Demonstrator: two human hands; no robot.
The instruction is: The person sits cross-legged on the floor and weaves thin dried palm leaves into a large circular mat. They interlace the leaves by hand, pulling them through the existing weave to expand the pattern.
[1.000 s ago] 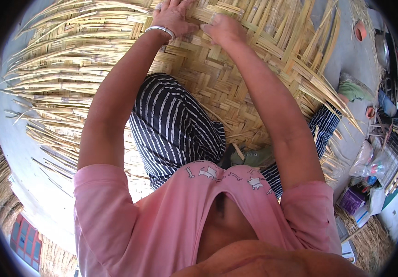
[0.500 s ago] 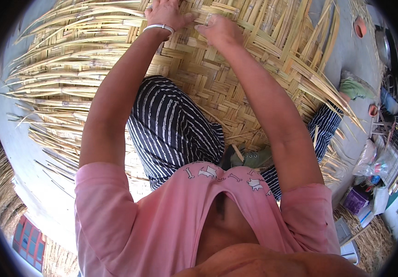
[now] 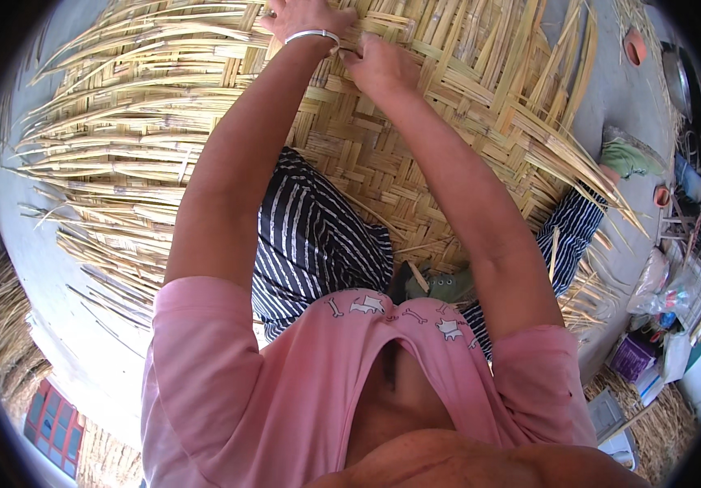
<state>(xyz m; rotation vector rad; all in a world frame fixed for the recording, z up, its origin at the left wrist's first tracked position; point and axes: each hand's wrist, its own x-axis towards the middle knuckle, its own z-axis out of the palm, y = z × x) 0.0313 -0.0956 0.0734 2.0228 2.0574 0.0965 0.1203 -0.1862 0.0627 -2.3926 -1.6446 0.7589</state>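
Note:
A partly woven mat [image 3: 375, 154] of pale yellow split-reed strips spreads out before me, crossed in a zigzag pattern. Near its far part my left hand [image 3: 311, 14] lies on the weave, thumb and fingers apart, the tips partly cut off by the upper edge. A white bangle [image 3: 312, 34] circles that wrist. Just right of it, my right hand [image 3: 383, 67] is closed, its thumb and fingers pinched at a reed strip in the weave. The strip is mostly hidden by the fingers.
Long loose strip ends [image 3: 106, 167] fan out to the left; more [image 3: 570, 154] jut out on the right. My striped trouser leg [image 3: 318, 236] rests on the mat. At the right are a terracotta pot [image 3: 634, 47], a green cloth [image 3: 628, 156] and a purple box [image 3: 633, 356].
My left hand has slid to the right, closer to the right hand. My right hand has shifted slightly left and nearer, still closed at the weave.

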